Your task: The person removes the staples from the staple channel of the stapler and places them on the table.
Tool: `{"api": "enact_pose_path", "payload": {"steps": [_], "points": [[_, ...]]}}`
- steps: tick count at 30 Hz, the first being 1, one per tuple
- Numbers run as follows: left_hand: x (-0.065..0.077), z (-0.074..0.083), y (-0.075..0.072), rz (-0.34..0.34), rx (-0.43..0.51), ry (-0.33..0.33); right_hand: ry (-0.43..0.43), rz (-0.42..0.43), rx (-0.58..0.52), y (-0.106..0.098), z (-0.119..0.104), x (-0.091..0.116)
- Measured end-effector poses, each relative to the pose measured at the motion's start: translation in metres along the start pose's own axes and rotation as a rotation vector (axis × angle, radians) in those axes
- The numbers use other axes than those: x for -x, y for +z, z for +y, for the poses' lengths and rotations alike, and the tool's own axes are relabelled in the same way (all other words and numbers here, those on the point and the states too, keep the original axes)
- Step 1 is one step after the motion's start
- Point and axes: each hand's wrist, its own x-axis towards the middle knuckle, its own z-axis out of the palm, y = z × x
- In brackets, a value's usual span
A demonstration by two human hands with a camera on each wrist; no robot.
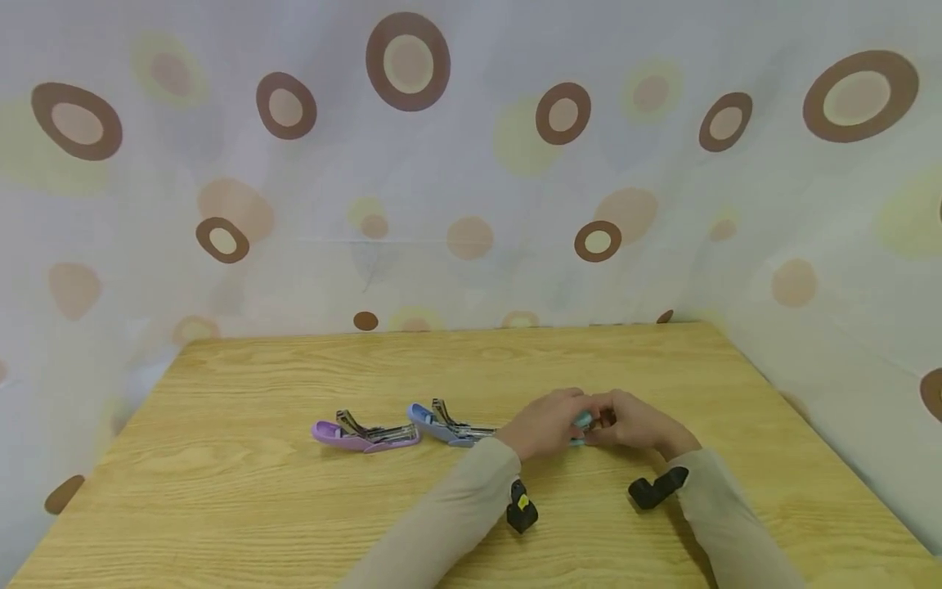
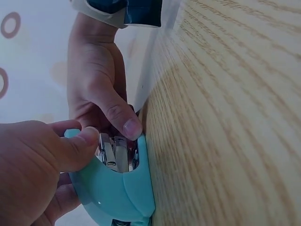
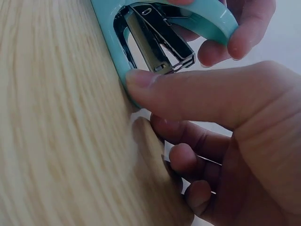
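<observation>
A teal stapler [image 2: 110, 193] rests on the table between both hands, its top arm raised away from its base and the metal magazine [image 3: 148, 44] showing between them. My left hand [image 1: 548, 421] grips the raised top arm, thumb on the outside and fingers beneath. From the other end, my right hand [image 1: 640, 421] pinches the tip of the base, with the thumb [image 3: 146, 87] on top and the other fingers curled below. In the head view the hands hide most of this stapler.
To the left lie a blue stapler [image 1: 425, 417] and a purple stapler [image 1: 334, 435], both opened out with their metal parts raised. The blue one's right end is behind my left hand. A patterned cloth [image 1: 471, 164] stands behind the wooden table [image 1: 221, 507] and along its sides.
</observation>
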Motion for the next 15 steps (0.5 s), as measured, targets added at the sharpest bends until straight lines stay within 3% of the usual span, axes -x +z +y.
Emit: {"api": "enact_pose_path", "payload": {"steps": [5,12,15], "points": [[0.001,-0.001,-0.001,0.006,-0.002,0.019,-0.005,0.002,-0.003,0.001,-0.002,-0.001],[0.005,-0.011,-0.003,0.098,0.131,0.024,0.049,0.031,0.019,0.001,-0.003,-0.002],[0.009,-0.013,-0.003,0.102,0.146,0.014,0.057,0.033,0.03,0.002,-0.002,-0.003]]}}
